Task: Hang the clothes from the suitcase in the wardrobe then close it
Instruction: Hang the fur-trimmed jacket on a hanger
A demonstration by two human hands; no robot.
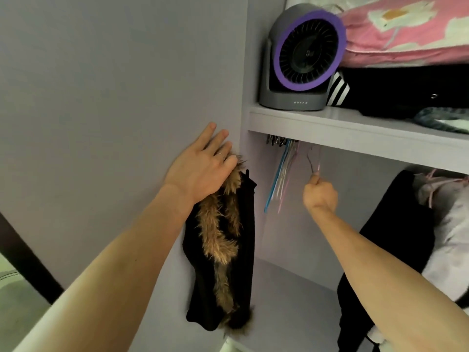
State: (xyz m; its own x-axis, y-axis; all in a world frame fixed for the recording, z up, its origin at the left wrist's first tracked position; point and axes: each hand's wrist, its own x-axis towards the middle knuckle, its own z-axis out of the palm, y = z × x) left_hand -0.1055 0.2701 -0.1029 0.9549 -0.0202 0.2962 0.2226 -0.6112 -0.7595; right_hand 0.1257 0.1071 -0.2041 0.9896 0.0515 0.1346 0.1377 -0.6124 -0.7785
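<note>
A black garment with brown fur trim [223, 240] hangs down from my left hand [200, 168], which holds it by its top against the wardrobe's side panel [101, 97]. The fingers of that hand are spread flat over the panel edge. My right hand [320, 194] is closed on a thin wire hanger [313, 161] that hangs from under the shelf inside the wardrobe. A bunch of blue, pink and white hangers [281, 174] hangs to the left of it. The suitcase is out of view.
A grey fan with a purple ring [304, 57] stands on the shelf [355, 128], next to a pink pillow [411, 29] and folded dark clothes [406, 95]. Black and white garments [396, 240] hang at the lower right. The wardrobe floor [291, 301] lies below.
</note>
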